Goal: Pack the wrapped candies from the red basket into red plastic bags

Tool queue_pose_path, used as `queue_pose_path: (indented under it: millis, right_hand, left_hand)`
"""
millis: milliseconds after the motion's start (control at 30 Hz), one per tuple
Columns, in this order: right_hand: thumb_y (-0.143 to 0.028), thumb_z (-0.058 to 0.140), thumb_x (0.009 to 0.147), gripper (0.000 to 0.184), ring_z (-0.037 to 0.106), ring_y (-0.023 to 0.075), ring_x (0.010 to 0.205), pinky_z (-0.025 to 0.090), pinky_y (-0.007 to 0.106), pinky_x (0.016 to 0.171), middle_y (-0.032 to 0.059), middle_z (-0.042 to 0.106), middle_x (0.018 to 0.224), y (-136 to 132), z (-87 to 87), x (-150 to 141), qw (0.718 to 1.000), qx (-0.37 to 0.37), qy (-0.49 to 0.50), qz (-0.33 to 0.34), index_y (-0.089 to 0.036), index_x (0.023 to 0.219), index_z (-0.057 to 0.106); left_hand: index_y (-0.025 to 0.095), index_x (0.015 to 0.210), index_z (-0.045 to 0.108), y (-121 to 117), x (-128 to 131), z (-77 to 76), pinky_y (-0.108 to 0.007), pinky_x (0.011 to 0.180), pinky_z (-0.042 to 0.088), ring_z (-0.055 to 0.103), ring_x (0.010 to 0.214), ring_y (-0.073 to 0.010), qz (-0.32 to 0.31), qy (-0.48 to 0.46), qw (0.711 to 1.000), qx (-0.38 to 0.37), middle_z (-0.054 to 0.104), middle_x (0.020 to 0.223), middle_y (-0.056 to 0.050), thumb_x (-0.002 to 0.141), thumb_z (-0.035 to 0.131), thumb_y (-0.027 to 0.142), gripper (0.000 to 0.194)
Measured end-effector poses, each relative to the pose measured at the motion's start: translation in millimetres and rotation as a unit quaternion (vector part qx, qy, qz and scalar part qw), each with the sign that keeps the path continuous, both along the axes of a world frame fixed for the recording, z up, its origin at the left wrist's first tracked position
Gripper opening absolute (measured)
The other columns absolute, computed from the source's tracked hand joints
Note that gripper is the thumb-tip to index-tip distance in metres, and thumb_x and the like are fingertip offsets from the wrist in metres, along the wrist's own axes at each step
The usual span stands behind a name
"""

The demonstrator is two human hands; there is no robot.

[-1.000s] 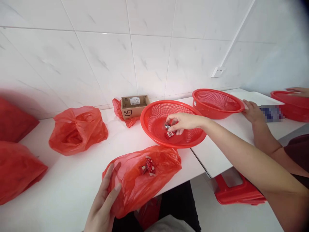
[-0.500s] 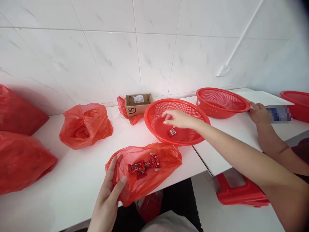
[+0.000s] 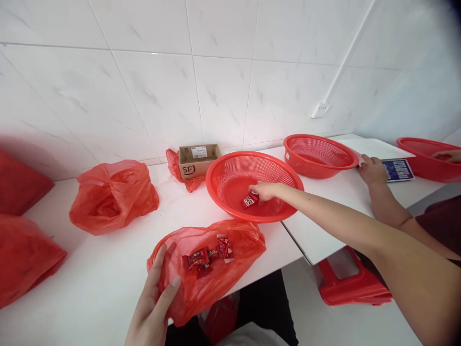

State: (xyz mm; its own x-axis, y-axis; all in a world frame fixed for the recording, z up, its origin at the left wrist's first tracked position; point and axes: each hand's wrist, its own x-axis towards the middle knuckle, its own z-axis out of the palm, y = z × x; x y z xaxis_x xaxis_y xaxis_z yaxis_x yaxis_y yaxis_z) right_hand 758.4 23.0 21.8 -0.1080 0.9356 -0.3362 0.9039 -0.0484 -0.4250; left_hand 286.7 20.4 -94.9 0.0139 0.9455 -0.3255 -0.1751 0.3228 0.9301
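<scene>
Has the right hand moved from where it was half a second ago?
Yes. Against the nearest red colander, the right hand has moved down and to the right in the picture; its fingertips are now at the wrapped candies.

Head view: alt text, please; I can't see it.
The left hand steadies an open red plastic bag holding red-wrapped sweets; the right hand reaches into a red colander, fingers at more sweets. Behind stand an SF cardboard box and another red colander, a co-worker's hand beside it.

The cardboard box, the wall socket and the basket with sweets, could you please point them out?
Cardboard box (image 3: 203,169): head view, front side.
Wall socket (image 3: 320,110): head view, faceplate.
Basket (image 3: 252,154): head view, far rim.
</scene>
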Motion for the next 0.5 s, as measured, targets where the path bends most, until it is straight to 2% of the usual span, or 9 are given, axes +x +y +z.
queue_pose_path:
  millis: [133,233,267,367,433,500]
  right_hand:
    - [-0.042,0.061,0.089,0.039,0.061,0.0281,0.101,0.055,0.04,0.077,0.0069,0.064,0.117,10.7,1.3,-26.0,1.0,0.013,0.009,-0.003,-0.028,0.125,0.058]
    - [-0.038,0.056,0.094,0.031,0.06,0.0226,0.103,0.053,0.04,0.085,0.008,0.06,0.121,44.3,-2.6,-67.1,0.999,0.031,0.032,0.005,-0.021,0.119,0.059]
    - [-0.035,0.057,0.094,0.026,0.059,0.0218,0.104,0.053,0.038,0.086,0.0073,0.06,0.121,59.0,-5.0,-83.5,0.998,0.037,0.041,0.009,-0.023,0.116,0.061]
    - [-0.022,0.064,0.085,0.029,0.06,0.0221,0.104,0.052,0.034,0.085,0.0053,0.063,0.115,93.6,-15.8,-137.8,0.995,0.053,0.083,0.025,-0.024,0.114,0.06]
    - [-0.018,0.064,0.081,0.034,0.062,0.0195,0.099,0.052,0.031,0.082,0.0036,0.064,0.11,96.2,-25.6,-176.0,0.982,0.053,0.167,0.07,-0.022,0.114,0.057]
    - [-0.016,0.063,0.08,0.034,0.063,0.0169,0.094,0.051,0.029,0.08,0.0019,0.065,0.106,83.0,-36.0,-212.0,0.961,0.044,0.237,0.138,-0.023,0.112,0.057]
  left_hand:
    - [0.043,0.14,0.046,-0.7,-0.7,-1.2,-0.042,0.117,0.024,0.029,0.143,-0.0274,0.007,-0.004,1.0,0.012,0.039,0.153,0.006,0.08,0.067,0.045,0.063]
    - [0.042,0.141,0.044,0.5,-2.4,-1.7,-0.042,0.116,0.025,0.03,0.142,-0.0277,0.01,-0.013,1.0,0.001,0.038,0.154,0.006,0.08,0.068,0.044,0.066]
    - [0.042,0.141,0.043,1.1,-2.8,-1.4,-0.042,0.116,0.026,0.03,0.142,-0.0274,0.013,-0.015,1.0,-0.003,0.038,0.154,0.006,0.08,0.068,0.044,0.066]
    - [0.042,0.141,0.044,3.1,-2.3,0.2,-0.042,0.116,0.026,0.029,0.143,-0.0267,0.016,-0.02,1.0,-0.002,0.037,0.155,0.006,0.081,0.067,0.043,0.064]
    - [0.041,0.141,0.044,4.4,-1.0,1.1,-0.041,0.115,0.028,0.029,0.143,-0.0263,0.018,-0.018,1.0,0.005,0.035,0.156,0.006,0.081,0.067,0.042,0.064]
    - [0.039,0.143,0.042,5.4,0.8,1.5,-0.037,0.114,0.03,0.028,0.143,-0.0256,0.022,-0.019,0.999,0.014,0.033,0.157,0.004,0.081,0.067,0.04,0.067]
